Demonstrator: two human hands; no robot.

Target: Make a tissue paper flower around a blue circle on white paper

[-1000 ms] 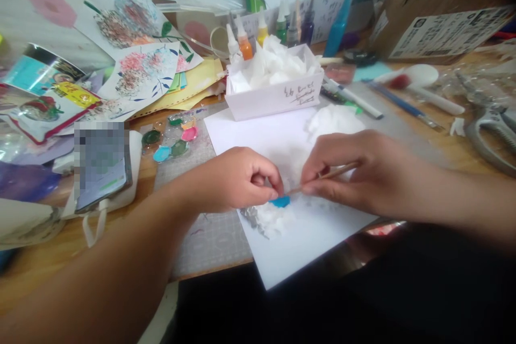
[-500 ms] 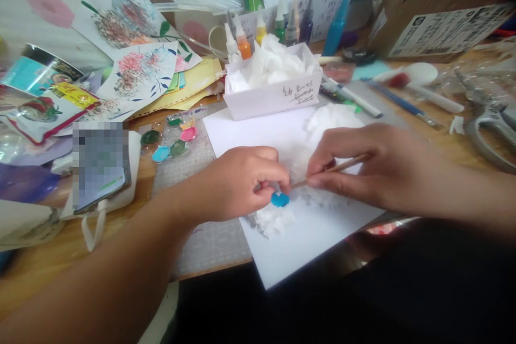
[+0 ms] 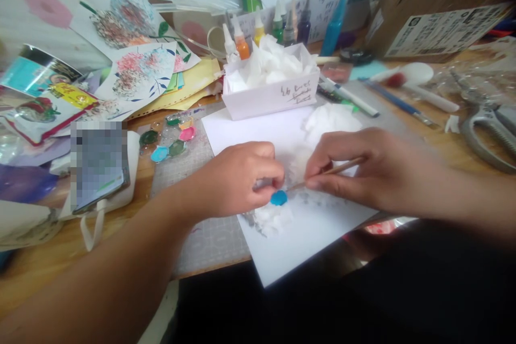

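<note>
My left hand [image 3: 237,180] is curled, its thumb and fingertips pinching the edge of a small blue piece [image 3: 278,198] that lies on crumpled white tissue [image 3: 273,217]. My right hand [image 3: 363,169] is closed around a thin wooden stick [image 3: 328,173], whose tip touches the blue piece. Both hands rest over a white sheet of paper [image 3: 306,231] on a grey cutting mat [image 3: 209,236].
A white box of tissue [image 3: 272,83] stands behind the sheet, with small paint bottles [image 3: 242,43] beyond it. Coloured pieces [image 3: 171,140] lie at the mat's left, next to a phone [image 3: 99,164]. Flower paintings [image 3: 139,72] lie far left. Pens [image 3: 350,98], scissors [image 3: 489,129] and a cardboard box [image 3: 439,24] sit right.
The hands have barely shifted. The left fingers moved from beside the blue piece to pinching its edge, and the stick tip stays against it.
</note>
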